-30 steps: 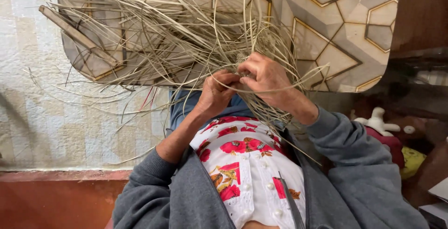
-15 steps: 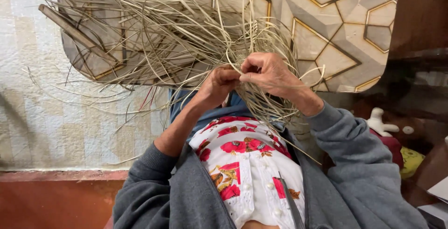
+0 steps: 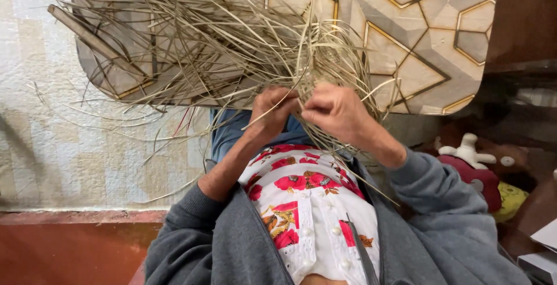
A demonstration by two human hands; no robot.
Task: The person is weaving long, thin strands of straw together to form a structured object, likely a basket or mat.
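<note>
- Both forearms rise from the lap and meet just below the table (image 3: 418, 41) edge.
- Left hand (image 3: 272, 111) is curled, knuckles up, fingers pinched on the straw (image 3: 232, 47).
- Right hand (image 3: 333, 111) sits touching it, fingers bent and gripping the same strands.
- The straw fans out from the hands across the table, with loose ends hanging over its edge.

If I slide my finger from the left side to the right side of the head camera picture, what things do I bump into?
Pale patterned wall → wooden stick → loose straw strands → left hand → right hand → stuffed toy
</note>
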